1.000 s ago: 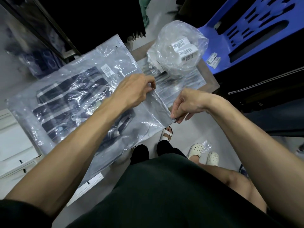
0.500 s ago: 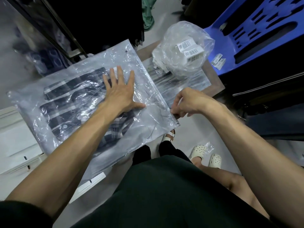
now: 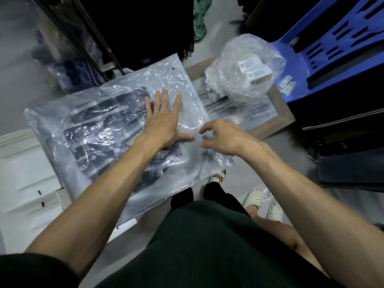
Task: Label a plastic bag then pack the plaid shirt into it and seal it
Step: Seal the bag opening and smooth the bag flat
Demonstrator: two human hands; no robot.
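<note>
A clear plastic bag [image 3: 182, 88] lies flat in front of me with the dark plaid shirt [image 3: 99, 129] folded inside it. My left hand [image 3: 164, 119] presses flat on the bag, fingers spread, over the shirt's right end. Beside it, my right hand [image 3: 220, 136] hovers with curled fingers on the bag's right part, near the left thumb. I cannot tell whether its fingertips pinch the plastic.
A small wooden table [image 3: 284, 119] at the right carries a clear bag of barcode labels [image 3: 247, 71]. A blue plastic chair [image 3: 332, 46] stands behind it. White boxes [image 3: 25, 175] lie at the left. Another person's feet in white shoes [image 3: 255, 200] are below the bag.
My left hand left the bag's edge and laid itself flat on the shirt. My right hand let go of the bag's corner and moved left onto the bag beside the left thumb.
</note>
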